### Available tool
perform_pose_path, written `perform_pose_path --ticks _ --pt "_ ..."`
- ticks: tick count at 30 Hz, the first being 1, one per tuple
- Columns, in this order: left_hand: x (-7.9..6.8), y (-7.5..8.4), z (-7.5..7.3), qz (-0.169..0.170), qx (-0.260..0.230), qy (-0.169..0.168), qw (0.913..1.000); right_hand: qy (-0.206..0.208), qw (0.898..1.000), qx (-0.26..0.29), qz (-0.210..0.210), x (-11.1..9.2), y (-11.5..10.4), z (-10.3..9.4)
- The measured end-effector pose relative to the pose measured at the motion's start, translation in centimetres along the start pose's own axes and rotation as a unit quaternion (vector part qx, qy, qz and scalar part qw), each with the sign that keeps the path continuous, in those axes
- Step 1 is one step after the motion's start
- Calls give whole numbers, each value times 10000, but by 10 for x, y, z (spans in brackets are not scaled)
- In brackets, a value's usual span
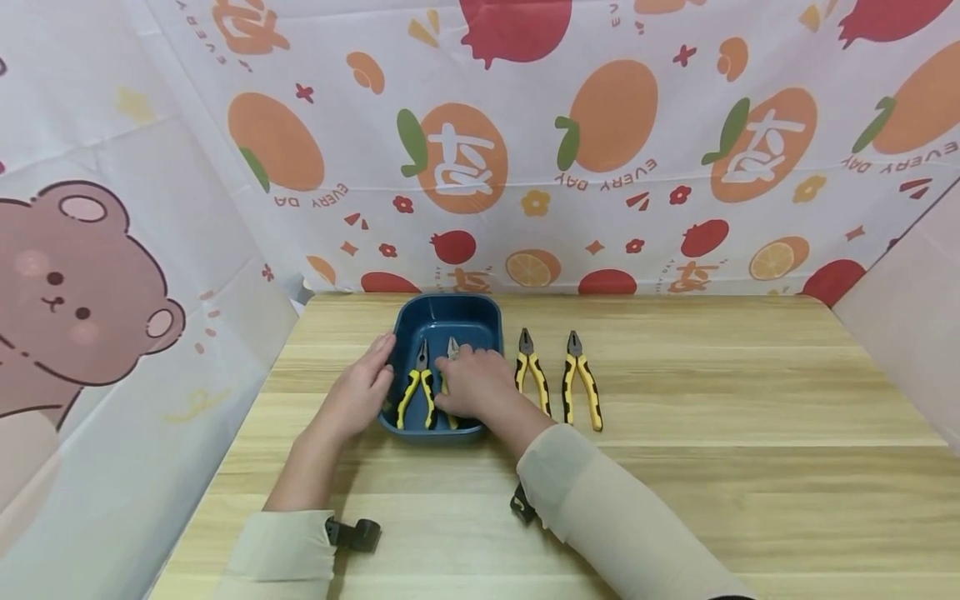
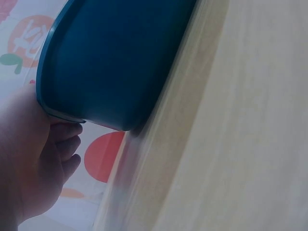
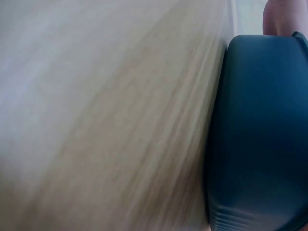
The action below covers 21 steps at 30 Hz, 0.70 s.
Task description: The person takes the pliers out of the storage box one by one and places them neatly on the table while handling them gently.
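Note:
A dark blue rectangular bin [image 1: 405,312] stands on the wooden table. My left hand [image 1: 358,390] lies along its left side, fingers extended against the wall and rim. The left wrist view shows several fingers [image 2: 71,147] just past the bin's rim. Inside the bin lie long-nose pliers [image 1: 422,358] with yellow and black handles, jaws pointing away. Beside them, my right hand [image 1: 480,385] reaches over the right wall and grips a second pair of pliers [image 1: 453,343], covering most of its handles. In the right wrist view the bin's outer wall [image 3: 260,125] fills the right side.
Right of the bin lie two more yellow-black pliers, one pair [image 1: 526,343] close to the wall and partly behind my right forearm, another pair [image 1: 576,367] farther right. A fruit-print cloth [image 1: 645,233] hangs behind the table [image 1: 735,375].

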<state>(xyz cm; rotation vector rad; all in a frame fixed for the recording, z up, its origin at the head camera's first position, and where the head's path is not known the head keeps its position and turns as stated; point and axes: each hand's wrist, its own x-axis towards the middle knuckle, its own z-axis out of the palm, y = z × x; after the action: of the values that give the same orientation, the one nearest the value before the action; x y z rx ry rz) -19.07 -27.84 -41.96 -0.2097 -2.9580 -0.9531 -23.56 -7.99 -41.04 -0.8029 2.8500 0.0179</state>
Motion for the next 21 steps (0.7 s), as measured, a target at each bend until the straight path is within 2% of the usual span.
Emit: perform_pose_path --ticks 5,13,21 --pt "0 0 0 -14 -14 -51 10000 -264 9992 -288 -45 2 0 1" --pt "0 1 0 14 -29 -38 10000 -344 9984 -436 -102 3 0 3" --pt "1 0 0 22 -68 -17 10000 -125 9995 -237 -174 2 1 1"
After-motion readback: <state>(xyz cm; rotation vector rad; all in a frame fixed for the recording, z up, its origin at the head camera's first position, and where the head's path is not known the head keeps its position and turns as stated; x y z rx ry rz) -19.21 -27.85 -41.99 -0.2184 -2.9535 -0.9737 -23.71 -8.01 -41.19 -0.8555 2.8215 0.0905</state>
